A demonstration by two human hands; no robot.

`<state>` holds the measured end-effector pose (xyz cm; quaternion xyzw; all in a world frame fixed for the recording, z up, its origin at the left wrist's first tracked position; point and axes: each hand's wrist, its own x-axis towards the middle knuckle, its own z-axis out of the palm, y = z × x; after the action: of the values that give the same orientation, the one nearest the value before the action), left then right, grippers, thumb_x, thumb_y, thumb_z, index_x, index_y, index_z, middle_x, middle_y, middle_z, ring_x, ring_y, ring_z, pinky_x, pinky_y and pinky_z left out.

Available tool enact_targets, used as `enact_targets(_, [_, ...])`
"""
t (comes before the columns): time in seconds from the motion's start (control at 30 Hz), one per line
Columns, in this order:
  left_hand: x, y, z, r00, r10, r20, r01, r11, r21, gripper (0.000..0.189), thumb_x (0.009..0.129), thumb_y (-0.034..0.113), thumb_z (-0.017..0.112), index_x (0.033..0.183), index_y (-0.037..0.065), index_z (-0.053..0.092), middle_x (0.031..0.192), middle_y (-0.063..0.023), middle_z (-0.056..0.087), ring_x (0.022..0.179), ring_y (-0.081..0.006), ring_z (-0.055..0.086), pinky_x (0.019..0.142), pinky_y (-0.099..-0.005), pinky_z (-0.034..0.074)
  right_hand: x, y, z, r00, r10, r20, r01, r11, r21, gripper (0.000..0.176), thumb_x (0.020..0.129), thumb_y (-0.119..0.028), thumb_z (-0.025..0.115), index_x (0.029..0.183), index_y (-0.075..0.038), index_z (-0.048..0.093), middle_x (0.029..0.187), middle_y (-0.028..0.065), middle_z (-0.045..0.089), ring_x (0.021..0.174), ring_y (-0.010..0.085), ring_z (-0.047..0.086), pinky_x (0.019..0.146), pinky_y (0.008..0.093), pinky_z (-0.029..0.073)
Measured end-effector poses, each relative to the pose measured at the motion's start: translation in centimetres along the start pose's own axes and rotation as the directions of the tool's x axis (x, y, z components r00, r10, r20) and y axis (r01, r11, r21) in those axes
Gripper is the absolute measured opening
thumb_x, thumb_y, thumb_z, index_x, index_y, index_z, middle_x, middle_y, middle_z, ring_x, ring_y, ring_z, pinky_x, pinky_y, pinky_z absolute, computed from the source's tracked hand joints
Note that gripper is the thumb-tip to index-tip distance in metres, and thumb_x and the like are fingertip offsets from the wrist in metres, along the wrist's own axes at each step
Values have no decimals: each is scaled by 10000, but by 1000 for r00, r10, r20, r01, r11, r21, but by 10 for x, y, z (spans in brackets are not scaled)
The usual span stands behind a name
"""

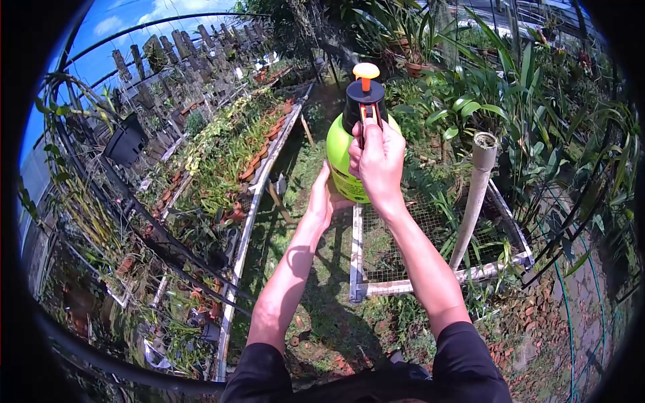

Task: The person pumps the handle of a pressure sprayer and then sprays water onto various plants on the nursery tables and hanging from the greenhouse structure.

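Both hands (349, 171) on green sprayer bottle (341, 144), held upright.

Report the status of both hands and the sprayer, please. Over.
Right hand gripping pump sprayer at handle. Left hand supporting its lower body. Sprayer raised, yellow knob on top. No obstruction seen between hands and sprayer.

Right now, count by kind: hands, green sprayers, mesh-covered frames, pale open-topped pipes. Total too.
Hands: 2 (left hand, right hand)
Green sprayer: 1
Mesh-covered frame: 1
Pale open-topped pipe: 1
Total: 5
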<state>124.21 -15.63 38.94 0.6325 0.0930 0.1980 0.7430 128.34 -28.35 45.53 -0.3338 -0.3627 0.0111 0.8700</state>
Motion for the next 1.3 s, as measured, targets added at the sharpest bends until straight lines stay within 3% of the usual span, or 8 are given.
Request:
enact_targets(0.23, [27,42,-6,997,79,22,-79,997,-4,750,931,655,374,1381,58,429,1297,-183,545,1126,-285,604,976,-481,452,40,-5,18,997,-81,-17,82,991,107,301,1021,-262,402,852,-33,501,547,-32,405,401,51,337,373,224,280])
enact_targets(0.6, [139,4,-36,998,-32,56,38,993,-108,702,930,604,444,1394,79,404,1300,-186,524,1075,-315,630,861,-477,550,122,84,-17,999,-15,-50,18,998,65,297,1023,-268,420,856,-40,510,549,-27,441,404,43,374,372,218,299])
enact_targets(0.73, [192,17,-40,997,78,9,-78,997,-26,686,922,603,466,1350,67,447,1254,-175,540,995,-299,643,808,-425,567,159,100,-12,984,-175,-33,176,984,20,295,1020,-264,435,857,-28,504,555,-23,441,411,46,373,386,217,292])
enact_targets(0.87, [222,28,-46,989,145,-42,-146,989,-13,730,913,620,470,1375,56,424,1287,-183,520,995,-313,630,785,-406,561,184,105,-7,990,-143,4,142,984,105,305,1018,-260,431,843,-22,507,546,-23,430,404,45,364,376,218,286])
enact_targets(0.93, [216,35,-48,981,190,-26,-191,981,-19,724,916,615,475,1395,77,410,1306,-169,511,1006,-319,630,804,-411,557,181,99,-3,989,-141,40,134,982,130,303,1016,-259,425,839,-28,508,539,-24,421,401,47,353,373,219,283])
enact_targets(0.97, [213,38,-52,975,223,4,-222,974,-34,650,953,536,449,1411,84,355,1328,-214,485,1086,-372,602,886,-483,536,177,93,1,990,-133,52,126,984,126,301,1016,-263,420,840,-35,508,536,-23,414,398,50,344,372,218,275])
enact_targets(1.2, [146,78,-75,873,486,-35,-484,873,57,527,975,454,495,1366,119,383,1331,-121,482,1125,-315,591,907,-439,528,125,44,40,963,-185,194,155,975,158,321,985,-302,390,858,-24,489,521,-10,383,408,60,302,374,234,238])
enact_targets(1.3, [115,93,-99,850,526,19,-526,846,91,663,943,545,512,1394,101,315,1299,-130,514,1103,-263,614,880,-388,531,95,39,69,945,-269,184,244,958,149,345,986,-324,384,850,-21,476,515,-5,369,406,63,296,372,238,238])
